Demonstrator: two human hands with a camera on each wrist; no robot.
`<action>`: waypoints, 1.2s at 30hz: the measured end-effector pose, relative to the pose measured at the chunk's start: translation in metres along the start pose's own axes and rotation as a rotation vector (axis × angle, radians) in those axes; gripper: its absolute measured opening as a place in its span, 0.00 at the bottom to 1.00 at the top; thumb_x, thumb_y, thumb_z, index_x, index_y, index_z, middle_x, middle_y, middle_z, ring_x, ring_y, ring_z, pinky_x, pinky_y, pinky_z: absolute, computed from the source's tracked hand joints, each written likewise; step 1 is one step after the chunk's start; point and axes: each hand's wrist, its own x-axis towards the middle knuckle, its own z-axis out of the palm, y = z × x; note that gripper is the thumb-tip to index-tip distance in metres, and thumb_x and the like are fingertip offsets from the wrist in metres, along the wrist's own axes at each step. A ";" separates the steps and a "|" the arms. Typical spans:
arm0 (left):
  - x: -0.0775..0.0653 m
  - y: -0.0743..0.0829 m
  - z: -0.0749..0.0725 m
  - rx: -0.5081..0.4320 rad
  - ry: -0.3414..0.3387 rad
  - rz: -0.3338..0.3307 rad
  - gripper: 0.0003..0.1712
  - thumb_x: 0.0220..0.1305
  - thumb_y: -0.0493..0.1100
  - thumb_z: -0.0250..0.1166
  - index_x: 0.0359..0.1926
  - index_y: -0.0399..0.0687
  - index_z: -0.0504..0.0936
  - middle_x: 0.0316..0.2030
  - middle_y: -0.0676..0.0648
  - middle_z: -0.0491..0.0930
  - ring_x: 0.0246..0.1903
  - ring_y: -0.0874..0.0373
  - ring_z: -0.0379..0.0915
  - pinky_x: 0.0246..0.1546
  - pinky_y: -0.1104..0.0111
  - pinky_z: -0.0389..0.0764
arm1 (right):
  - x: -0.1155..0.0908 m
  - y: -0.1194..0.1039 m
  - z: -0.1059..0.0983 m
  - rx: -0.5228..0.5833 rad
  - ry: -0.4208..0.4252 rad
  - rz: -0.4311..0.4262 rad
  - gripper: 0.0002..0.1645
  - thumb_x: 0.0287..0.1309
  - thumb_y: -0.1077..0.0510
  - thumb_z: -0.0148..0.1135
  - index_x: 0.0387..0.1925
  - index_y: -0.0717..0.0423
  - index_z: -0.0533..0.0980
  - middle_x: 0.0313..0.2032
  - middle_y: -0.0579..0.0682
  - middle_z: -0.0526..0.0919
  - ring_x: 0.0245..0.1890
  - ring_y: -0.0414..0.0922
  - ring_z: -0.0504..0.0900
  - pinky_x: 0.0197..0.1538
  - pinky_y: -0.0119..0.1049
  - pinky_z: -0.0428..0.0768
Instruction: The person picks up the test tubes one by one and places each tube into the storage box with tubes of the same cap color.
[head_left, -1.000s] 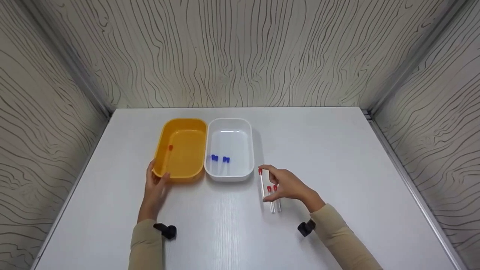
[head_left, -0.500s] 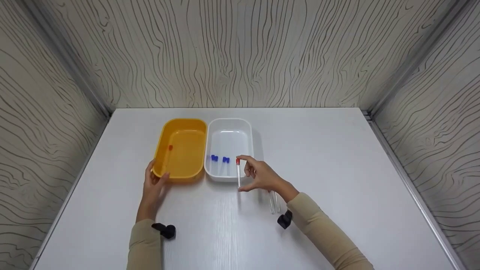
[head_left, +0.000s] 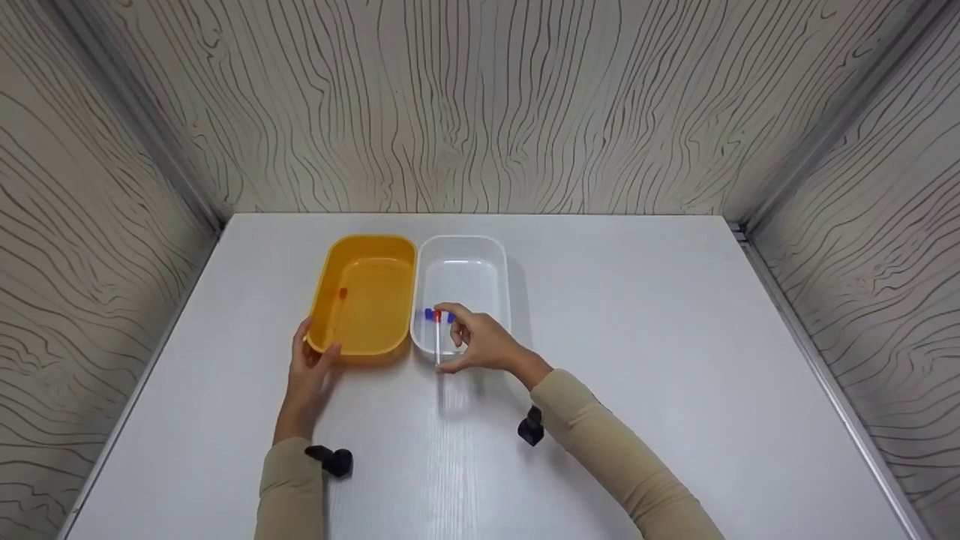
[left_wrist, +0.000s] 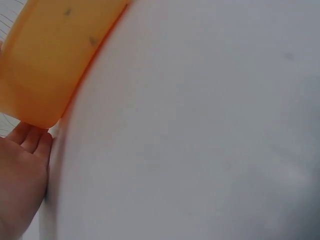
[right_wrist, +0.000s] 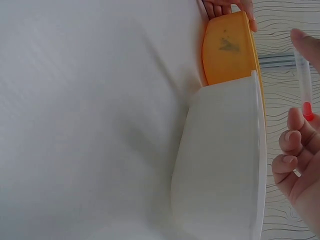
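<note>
My right hand (head_left: 487,341) pinches a red-capped test tube (head_left: 438,341) by its two ends, thumb at the bottom and a finger on the cap. Held upright in the head view, the tube is above the near edge of the white tray (head_left: 465,281). My left hand (head_left: 306,375) grips the near left corner of the orange tray (head_left: 379,307), thumb at the front rim. Inside that tray lies another red-capped tube (head_left: 343,293). Blue-capped tubes (head_left: 429,314) lie in the white tray, partly hidden by the held tube and fingers.
The trays stand side by side on a white table (head_left: 645,300). Patterned panels (head_left: 480,105) close it in at the back and sides. My right forearm (head_left: 607,457) crosses the table's front right part. A black wrist camera (head_left: 531,427) sticks out from its sleeve.
My right hand has carried the red-capped tube leftward from the table to over the white tray. Two other red-capped tubes on the table are now hidden by my right arm. My left hand stays put.
</note>
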 end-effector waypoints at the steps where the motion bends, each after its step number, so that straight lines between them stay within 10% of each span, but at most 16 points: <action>1: 0.000 0.000 -0.001 0.004 0.005 0.000 0.45 0.64 0.55 0.62 0.73 0.76 0.45 0.77 0.52 0.49 0.73 0.57 0.50 0.78 0.57 0.51 | 0.003 -0.001 0.002 0.002 0.001 -0.001 0.54 0.36 0.50 0.81 0.65 0.57 0.64 0.28 0.52 0.77 0.25 0.35 0.65 0.31 0.22 0.64; 28: 0.001 -0.002 0.001 0.002 0.007 -0.008 0.44 0.64 0.56 0.62 0.73 0.78 0.45 0.77 0.55 0.46 0.75 0.58 0.46 0.78 0.57 0.49 | 0.059 -0.022 0.034 -0.033 0.011 0.239 0.55 0.38 0.46 0.79 0.68 0.49 0.63 0.25 0.43 0.70 0.25 0.37 0.65 0.30 0.26 0.63; 36: 0.002 -0.002 0.003 0.015 0.015 0.039 0.45 0.64 0.55 0.62 0.73 0.73 0.46 0.77 0.49 0.49 0.73 0.55 0.51 0.77 0.56 0.53 | 0.069 -0.025 0.039 -0.098 -0.009 0.380 0.56 0.39 0.39 0.77 0.69 0.40 0.59 0.48 0.51 0.79 0.42 0.43 0.74 0.55 0.39 0.78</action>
